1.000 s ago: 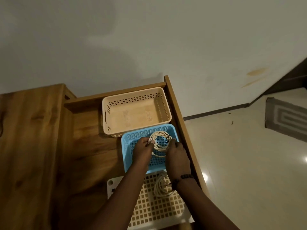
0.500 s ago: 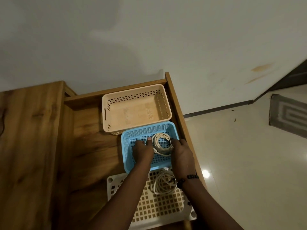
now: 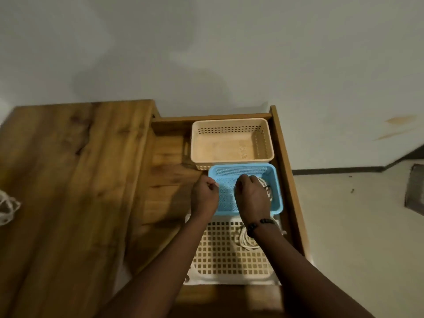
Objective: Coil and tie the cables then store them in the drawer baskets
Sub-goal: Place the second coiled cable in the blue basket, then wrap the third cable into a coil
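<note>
A coiled white cable (image 3: 267, 189) with a dark tie lies in the right part of the blue basket (image 3: 243, 169), and my right hand (image 3: 252, 196) partly hides it. That hand hovers over the basket with fingers curled, left of the coil, holding nothing I can see. Beside the basket's left rim, my left hand (image 3: 204, 194) is curled in a fist, empty. Another coiled white cable (image 3: 246, 240) rests in the white square-holed basket (image 3: 220, 258) nearest me, under my right wrist. A loose white cable (image 3: 7, 208) lies on the wooden tabletop at far left.
The open wooden drawer (image 3: 286, 171) holds the three baskets in a row; the beige basket (image 3: 231, 125) at the back is empty. The wooden tabletop (image 3: 68, 180) spreads to the left. Tiled floor and a grey mat (image 3: 415, 190) lie to the right.
Both hands have let go of the coil, which now lies in the blue basket. My left hand moved left past the rim, the right shifted left off the coil. The view swung left.
</note>
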